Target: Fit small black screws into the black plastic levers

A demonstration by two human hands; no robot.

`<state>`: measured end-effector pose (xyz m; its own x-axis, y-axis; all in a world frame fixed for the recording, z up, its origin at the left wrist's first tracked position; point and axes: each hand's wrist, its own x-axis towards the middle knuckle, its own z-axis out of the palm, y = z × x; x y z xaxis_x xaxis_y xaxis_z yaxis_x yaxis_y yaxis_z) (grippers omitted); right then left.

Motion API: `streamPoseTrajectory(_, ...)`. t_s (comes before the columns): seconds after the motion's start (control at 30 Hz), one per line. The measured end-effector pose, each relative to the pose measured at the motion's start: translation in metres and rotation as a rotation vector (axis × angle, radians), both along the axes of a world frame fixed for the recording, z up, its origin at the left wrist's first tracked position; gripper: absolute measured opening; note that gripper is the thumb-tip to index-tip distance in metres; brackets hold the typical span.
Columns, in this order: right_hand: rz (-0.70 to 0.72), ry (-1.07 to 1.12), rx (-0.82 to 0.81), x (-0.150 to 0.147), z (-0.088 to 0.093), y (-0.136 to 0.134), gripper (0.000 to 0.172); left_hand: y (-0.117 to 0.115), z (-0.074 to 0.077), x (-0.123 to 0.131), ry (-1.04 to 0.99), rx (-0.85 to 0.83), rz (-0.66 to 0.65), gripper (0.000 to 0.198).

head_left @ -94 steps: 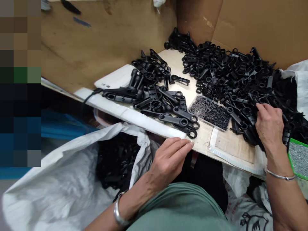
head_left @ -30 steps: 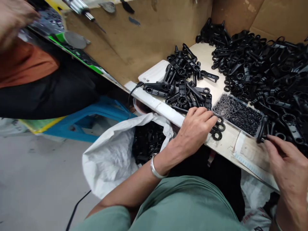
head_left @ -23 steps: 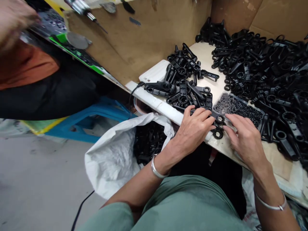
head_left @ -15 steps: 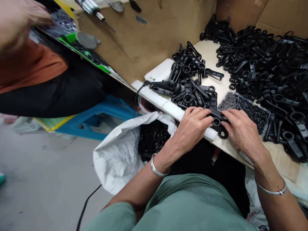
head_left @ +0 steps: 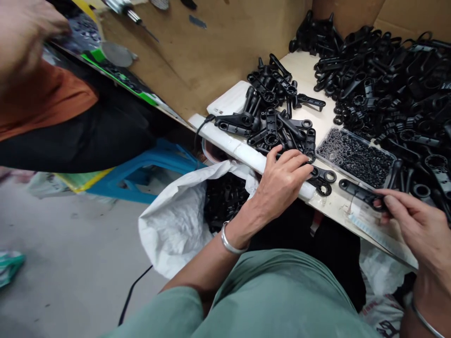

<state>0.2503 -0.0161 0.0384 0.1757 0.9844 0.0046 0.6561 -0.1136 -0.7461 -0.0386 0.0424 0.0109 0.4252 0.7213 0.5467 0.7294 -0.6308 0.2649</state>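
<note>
My right hand [head_left: 417, 218] pinches one end of a black plastic lever arm [head_left: 357, 191] between thumb and fingers, just over the front of the table. Its far end points left, toward a few ring-ended black arms [head_left: 326, 176] lying at the edge. My left hand [head_left: 283, 176] rests above those arms and the front of a small pile of black plastic arms [head_left: 273, 122], its fingers apart and curved; the fingertips partly hide what lies beneath. Between the pile and the right hand stands a clear tray [head_left: 355, 157] of tiny black pieces.
A large heap of black parts [head_left: 384, 89] covers the table's right side. White padding [head_left: 239, 152] lines the front edge, with an open white sack [head_left: 172, 225] below it. Cardboard [head_left: 211, 56] stands behind. At left are a co-worker's hand [head_left: 31, 33], a screwdriver [head_left: 132, 14] and a blue stool [head_left: 155, 164].
My right hand has moved right, away from the left hand, with a black lever arm in it. My left hand stays near the pile, its fingers spread wider.
</note>
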Motion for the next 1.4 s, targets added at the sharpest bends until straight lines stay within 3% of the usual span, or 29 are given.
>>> streamPoseTrajectory(0.13,0.079,-0.014,-0.102,0.008,-0.018,-0.007,0.043,-0.003,0.0,0.012,0.01,0.04,-0.054,0.018)
streamPoseTrajectory(0.4,0.281,-0.379,0.192,0.001,-0.011,-0.005,0.032,-0.007,0.012,0.031,0.164,-0.076,-0.167,0.021)
streamPoseTrajectory(0.63,0.086,-0.577,0.335,-0.002,-0.006,0.009,0.031,-0.011,0.015,0.053,0.201,-0.104,-0.292,0.022)
streamPoseTrajectory(0.83,-0.05,-0.882,0.188,0.006,-0.007,0.03,0.036,-0.016,0.015,0.067,0.223,-0.143,-0.389,0.02)
streamPoseTrajectory(0.97,-0.078,-0.885,0.175,0.007,-0.008,0.032,0.036,-0.016,0.016,0.066,0.203,-0.164,-0.415,0.02)
streamPoseTrajectory(1.2,0.056,-0.629,0.323,0.008,-0.004,0.02,0.032,-0.009,0.015,0.062,0.199,-0.17,-0.354,0.017)
streamPoseTrajectory(1.4,0.173,-0.771,0.229,-0.007,0.005,0.034,0.027,-0.01,0.011,0.066,0.204,-0.163,-0.35,0.016)
